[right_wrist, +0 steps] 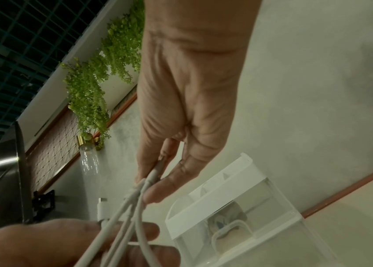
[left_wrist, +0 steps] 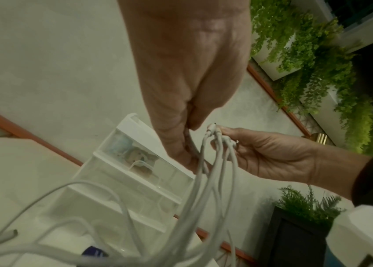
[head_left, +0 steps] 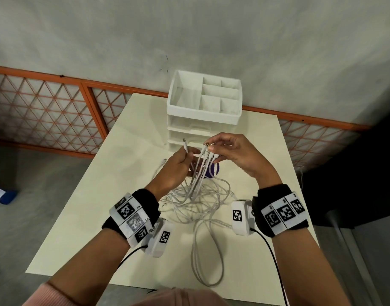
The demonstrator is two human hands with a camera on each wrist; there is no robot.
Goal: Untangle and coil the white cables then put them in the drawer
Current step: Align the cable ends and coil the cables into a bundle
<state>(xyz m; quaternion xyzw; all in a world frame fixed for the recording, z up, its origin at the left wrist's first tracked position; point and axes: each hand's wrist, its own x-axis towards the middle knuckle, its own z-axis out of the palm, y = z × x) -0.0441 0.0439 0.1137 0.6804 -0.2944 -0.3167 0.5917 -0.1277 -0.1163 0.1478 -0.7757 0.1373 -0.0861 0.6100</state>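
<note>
R hand [head_left: 238,155] pinches plug ends of thin white cables [head_left: 198,195]; L hand [head_left: 176,171] curls round one cable, by plastic drawer box [head_left: 202,120]

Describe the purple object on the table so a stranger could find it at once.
On the cream table, look just in front of the white drawer unit, behind the tangled white cables. The purple object sits there, half hidden by the raised cable ends; it is the only dark, coloured item among white things.

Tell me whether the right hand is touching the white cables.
Touching. The right wrist view shows the right hand pinching the white cables near their plug ends.
</note>
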